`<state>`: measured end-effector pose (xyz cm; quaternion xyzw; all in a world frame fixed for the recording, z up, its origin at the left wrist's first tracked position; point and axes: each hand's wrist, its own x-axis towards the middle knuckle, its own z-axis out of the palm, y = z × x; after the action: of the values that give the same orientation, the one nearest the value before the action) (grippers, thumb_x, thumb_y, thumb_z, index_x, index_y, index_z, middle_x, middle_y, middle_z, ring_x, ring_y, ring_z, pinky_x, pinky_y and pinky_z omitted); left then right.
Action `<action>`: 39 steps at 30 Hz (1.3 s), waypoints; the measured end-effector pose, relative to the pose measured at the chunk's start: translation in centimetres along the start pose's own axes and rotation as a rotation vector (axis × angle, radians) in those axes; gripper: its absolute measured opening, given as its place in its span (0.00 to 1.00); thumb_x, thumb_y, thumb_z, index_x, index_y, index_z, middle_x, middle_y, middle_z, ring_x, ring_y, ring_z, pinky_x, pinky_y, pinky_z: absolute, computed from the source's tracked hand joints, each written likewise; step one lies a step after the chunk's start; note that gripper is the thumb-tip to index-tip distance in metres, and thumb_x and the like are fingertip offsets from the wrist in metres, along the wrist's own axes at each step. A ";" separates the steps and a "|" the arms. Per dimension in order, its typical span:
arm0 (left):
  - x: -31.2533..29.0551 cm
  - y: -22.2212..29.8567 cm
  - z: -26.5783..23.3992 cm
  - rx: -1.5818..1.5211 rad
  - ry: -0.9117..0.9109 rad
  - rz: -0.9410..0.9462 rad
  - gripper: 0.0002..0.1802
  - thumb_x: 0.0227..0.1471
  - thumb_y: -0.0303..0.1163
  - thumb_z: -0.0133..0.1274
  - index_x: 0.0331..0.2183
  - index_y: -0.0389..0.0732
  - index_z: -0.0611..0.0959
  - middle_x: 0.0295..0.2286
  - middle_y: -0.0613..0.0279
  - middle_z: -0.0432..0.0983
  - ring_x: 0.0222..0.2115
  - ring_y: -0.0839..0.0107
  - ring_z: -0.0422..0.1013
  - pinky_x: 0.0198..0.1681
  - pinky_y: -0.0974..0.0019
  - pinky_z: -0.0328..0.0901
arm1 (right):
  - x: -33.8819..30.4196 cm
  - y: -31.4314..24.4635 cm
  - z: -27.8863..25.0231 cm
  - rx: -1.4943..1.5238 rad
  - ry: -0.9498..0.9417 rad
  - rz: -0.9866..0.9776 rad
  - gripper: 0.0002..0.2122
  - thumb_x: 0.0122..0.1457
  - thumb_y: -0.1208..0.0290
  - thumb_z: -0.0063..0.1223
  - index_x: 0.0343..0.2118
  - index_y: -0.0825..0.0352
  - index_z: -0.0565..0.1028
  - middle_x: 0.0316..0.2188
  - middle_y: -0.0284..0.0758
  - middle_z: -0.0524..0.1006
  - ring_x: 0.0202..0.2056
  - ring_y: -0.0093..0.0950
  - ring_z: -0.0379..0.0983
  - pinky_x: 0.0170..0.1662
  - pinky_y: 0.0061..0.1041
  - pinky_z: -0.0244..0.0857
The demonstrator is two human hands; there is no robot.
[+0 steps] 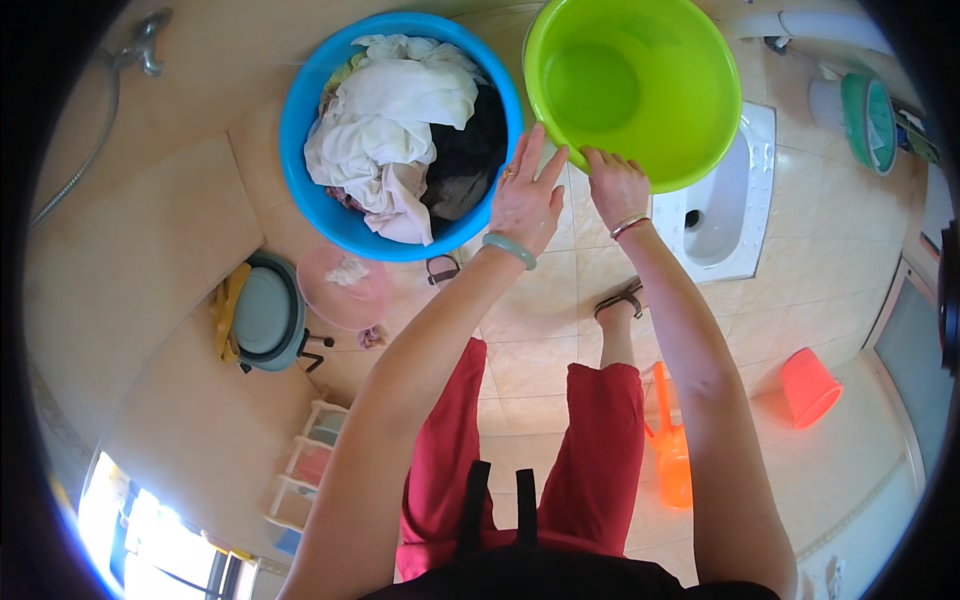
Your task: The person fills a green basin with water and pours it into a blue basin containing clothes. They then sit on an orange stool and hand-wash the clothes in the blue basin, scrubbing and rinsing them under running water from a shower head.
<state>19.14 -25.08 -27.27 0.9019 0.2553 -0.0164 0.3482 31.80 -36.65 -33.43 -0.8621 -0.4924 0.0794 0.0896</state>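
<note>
One lime-green round plastic basin (685,90), gripped

The right hand (618,190) curls its fingers over the basin's near rim; the left hand (527,205) spreads its fingers just beside it (whether touching, I cannot tell). The basin is right of a bright-blue round plastic tub (298,170) heaped with crumpled white and black cloth (400,105), overlapping a white ceramic squat toilet (740,215) in view.

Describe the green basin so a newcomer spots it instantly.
Find the white squat toilet, right of centre. The round basin overlapping its upper left has the right hand at its rim. Unlike the blue tub left of it, it's lime-green, without laundry.
</note>
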 end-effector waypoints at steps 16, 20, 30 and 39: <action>-5.1 -1.7 -4.1 -0.733 0.015 -0.254 0.33 0.60 0.54 0.38 0.60 0.46 0.62 0.63 0.55 0.46 0.63 0.58 0.45 0.62 0.56 0.46 | -2.2 -10.8 -8.0 1.329 -0.051 0.580 0.30 0.65 0.45 0.25 0.64 0.60 0.55 0.63 0.38 0.56 0.64 0.33 0.49 0.64 0.35 0.42; -4.4 2.0 -6.4 -1.247 -0.130 -0.441 0.41 0.58 0.64 0.24 0.64 0.49 0.49 0.65 0.61 0.39 0.65 0.66 0.35 0.64 0.59 0.33 | -3.0 -12.7 -9.4 1.854 0.072 0.805 0.35 0.63 0.38 0.17 0.66 0.58 0.48 0.67 0.38 0.47 0.67 0.34 0.41 0.65 0.39 0.36; -7.4 12.0 -1.9 -1.764 -0.327 -0.447 0.42 0.57 0.65 0.32 0.63 0.48 0.54 0.63 0.56 0.45 0.64 0.61 0.40 0.65 0.53 0.37 | -15.1 -4.9 -14.2 2.448 0.493 0.682 0.38 0.61 0.36 0.25 0.65 0.61 0.49 0.65 0.39 0.50 0.65 0.36 0.47 0.63 0.39 0.42; -19.1 27.6 13.7 -1.670 -0.686 -0.618 0.38 0.58 0.62 0.34 0.62 0.50 0.57 0.61 0.60 0.51 0.62 0.63 0.46 0.63 0.53 0.42 | -39.7 5.1 -17.2 2.340 0.774 0.842 0.35 0.62 0.38 0.26 0.64 0.60 0.53 0.63 0.37 0.56 0.62 0.35 0.53 0.61 0.39 0.48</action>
<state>17.57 -59.67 -16.57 0.2007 0.2955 -0.1835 0.9158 19.93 -74.78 -15.99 -0.3275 0.2327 0.2284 0.8868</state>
